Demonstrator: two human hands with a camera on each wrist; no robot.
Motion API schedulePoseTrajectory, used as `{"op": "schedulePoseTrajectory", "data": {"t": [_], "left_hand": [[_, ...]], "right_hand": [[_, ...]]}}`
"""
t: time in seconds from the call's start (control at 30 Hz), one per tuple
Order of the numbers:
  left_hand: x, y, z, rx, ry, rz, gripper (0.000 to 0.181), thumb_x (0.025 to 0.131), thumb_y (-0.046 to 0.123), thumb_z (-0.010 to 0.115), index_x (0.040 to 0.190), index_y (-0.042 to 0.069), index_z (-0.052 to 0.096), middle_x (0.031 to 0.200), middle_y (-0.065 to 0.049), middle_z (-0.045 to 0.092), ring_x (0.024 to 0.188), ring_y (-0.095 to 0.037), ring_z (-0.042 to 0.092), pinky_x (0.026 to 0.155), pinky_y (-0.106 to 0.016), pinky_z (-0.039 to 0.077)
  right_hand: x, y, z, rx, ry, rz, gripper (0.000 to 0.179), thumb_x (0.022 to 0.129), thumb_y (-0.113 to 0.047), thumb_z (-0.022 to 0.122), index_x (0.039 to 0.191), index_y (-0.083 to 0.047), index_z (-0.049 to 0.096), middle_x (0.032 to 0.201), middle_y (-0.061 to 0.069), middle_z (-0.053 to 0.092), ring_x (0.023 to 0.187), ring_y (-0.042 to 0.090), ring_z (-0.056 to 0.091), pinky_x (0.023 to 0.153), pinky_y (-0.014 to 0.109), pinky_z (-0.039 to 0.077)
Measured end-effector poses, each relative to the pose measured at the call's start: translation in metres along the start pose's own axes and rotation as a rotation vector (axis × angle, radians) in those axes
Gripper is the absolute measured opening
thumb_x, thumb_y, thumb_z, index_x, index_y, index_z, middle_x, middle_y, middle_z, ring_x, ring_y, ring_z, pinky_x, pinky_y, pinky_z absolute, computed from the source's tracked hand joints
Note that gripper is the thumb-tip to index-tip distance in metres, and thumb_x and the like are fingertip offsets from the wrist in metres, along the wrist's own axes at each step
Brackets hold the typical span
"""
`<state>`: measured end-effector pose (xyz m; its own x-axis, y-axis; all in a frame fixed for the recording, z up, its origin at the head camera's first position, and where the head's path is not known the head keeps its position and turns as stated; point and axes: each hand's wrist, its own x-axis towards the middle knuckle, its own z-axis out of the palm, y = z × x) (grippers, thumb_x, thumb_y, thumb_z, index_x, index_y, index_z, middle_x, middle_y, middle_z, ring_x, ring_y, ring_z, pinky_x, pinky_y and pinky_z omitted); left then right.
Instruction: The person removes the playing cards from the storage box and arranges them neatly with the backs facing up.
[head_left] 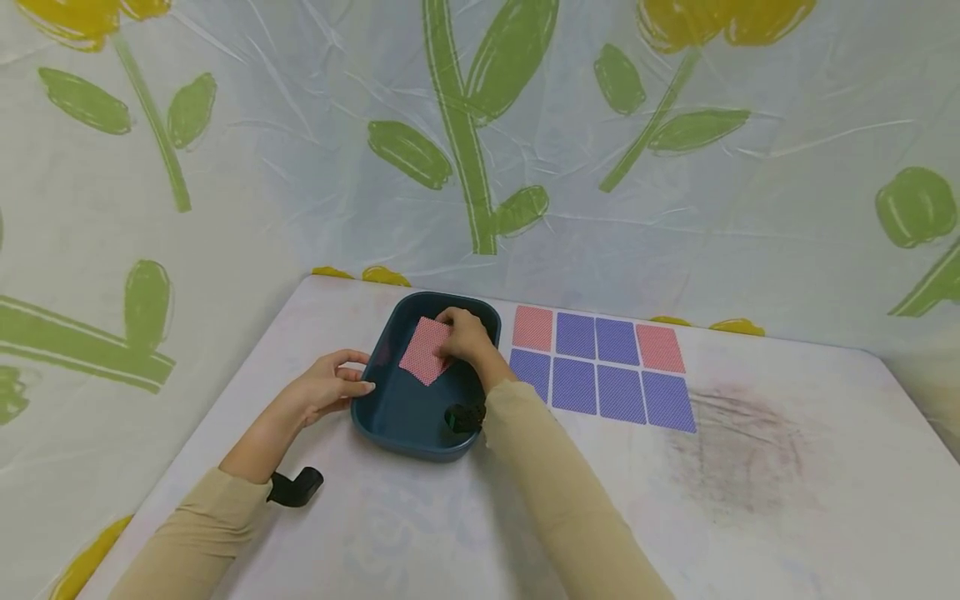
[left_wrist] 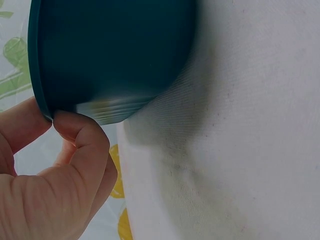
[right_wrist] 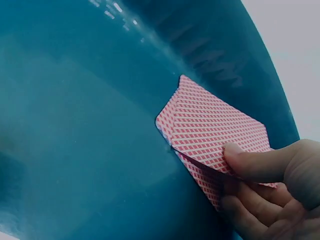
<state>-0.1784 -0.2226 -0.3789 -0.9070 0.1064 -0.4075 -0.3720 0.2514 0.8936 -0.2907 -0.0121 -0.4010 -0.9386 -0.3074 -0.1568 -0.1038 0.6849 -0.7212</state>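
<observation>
A dark blue-green plastic tub [head_left: 408,425] stands on the white cloth. My left hand [head_left: 333,385] pinches its left rim between thumb and fingers, plain in the left wrist view, where the tub's outer wall [left_wrist: 120,50] fills the top. Inside the tub, my right hand [head_left: 467,333] holds a red patterned playing card [right_wrist: 220,125], thumb on top and fingers beneath. Another red card [right_wrist: 166,117] sticks out from under it, fanned at an angle and partly hidden. From the head view the red cards [head_left: 425,350] lie over the tub's floor.
Right of the tub, several cards lie face down in two rows: red ones [head_left: 533,328] at both ends of the back row, blue ones [head_left: 621,392] elsewhere. A grey smudge [head_left: 738,450] marks the cloth beyond them. A flower-printed sheet [head_left: 300,167] rises behind.
</observation>
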Motion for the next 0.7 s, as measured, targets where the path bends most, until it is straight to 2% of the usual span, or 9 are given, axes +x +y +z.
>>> {"op": "schedulePoseTrajectory", "data": {"t": [0.2, 0.33, 0.53, 0.7], "left_hand": [[0.0, 0.002, -0.001, -0.006, -0.006, -0.001, 0.05, 0.088, 0.002, 0.061, 0.131, -0.004, 0.036, 0.085, -0.005, 0.048, 0.073, -0.013, 0.05, 0.065, -0.025, 0.045], [-0.001, 0.003, -0.002, -0.005, -0.007, -0.001, 0.051, 0.087, 0.003, 0.061, 0.131, -0.004, 0.036, 0.085, -0.005, 0.048, 0.073, -0.013, 0.05, 0.065, -0.025, 0.045], [0.0, 0.006, -0.001, 0.003, -0.004, -0.013, 0.052, 0.088, 0.002, 0.061, 0.133, -0.004, 0.035, 0.085, -0.006, 0.048, 0.074, -0.014, 0.05, 0.065, -0.025, 0.045], [0.001, 0.007, -0.001, 0.002, -0.003, -0.02, 0.052, 0.088, 0.002, 0.06, 0.133, -0.004, 0.035, 0.085, -0.006, 0.049, 0.075, -0.015, 0.051, 0.065, -0.025, 0.045]], "right_hand": [[0.0, -0.001, -0.002, 0.235, 0.008, 0.046, 0.048, 0.073, 0.009, 0.072, 0.115, -0.003, 0.054, 0.107, 0.017, 0.054, 0.081, 0.024, 0.055, 0.069, 0.035, 0.051], [-0.003, -0.003, -0.005, 0.382, -0.039, 0.073, 0.048, 0.075, 0.018, 0.062, 0.118, 0.0, 0.05, 0.099, 0.018, 0.052, 0.074, 0.026, 0.057, 0.067, 0.04, 0.053], [-0.004, -0.004, -0.011, 0.472, -0.099, 0.075, 0.048, 0.08, 0.016, 0.059, 0.123, -0.003, 0.051, 0.084, 0.014, 0.053, 0.064, 0.02, 0.056, 0.064, 0.036, 0.053], [-0.006, -0.006, -0.019, 0.538, -0.139, 0.087, 0.048, 0.082, 0.016, 0.056, 0.125, -0.004, 0.052, 0.084, 0.014, 0.052, 0.065, 0.019, 0.055, 0.062, 0.034, 0.051]]}}
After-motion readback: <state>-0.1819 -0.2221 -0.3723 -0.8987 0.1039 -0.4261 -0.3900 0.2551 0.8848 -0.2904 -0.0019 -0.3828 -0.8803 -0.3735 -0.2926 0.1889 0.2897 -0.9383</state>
